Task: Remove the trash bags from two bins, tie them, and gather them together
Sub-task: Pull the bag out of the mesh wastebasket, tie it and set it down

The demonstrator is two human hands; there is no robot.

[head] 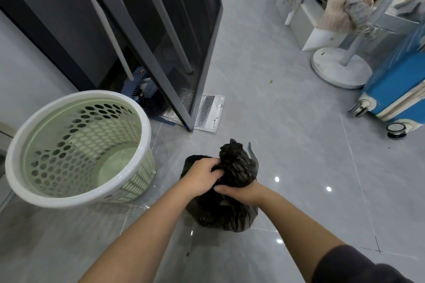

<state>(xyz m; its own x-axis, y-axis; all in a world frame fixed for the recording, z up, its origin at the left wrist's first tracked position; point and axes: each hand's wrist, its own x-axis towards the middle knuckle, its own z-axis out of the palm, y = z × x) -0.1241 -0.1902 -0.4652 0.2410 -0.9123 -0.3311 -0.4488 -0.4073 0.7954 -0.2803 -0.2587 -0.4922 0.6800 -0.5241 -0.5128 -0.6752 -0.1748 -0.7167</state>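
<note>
On the grey tiled floor (299, 167) the black trash bag (220, 216) stands at six o'clock, its bunched neck pinched by the left grip (202, 174) and clasped by the right grip (241, 193), the green perforated bin (64, 200) at nine o'clock, just apart.

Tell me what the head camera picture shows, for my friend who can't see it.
A person's left hand and right hand grip the bunched top of a black trash bag on a grey tiled floor. Beside it, on the left, stands a green bin with a white rim and no bag inside.
</note>
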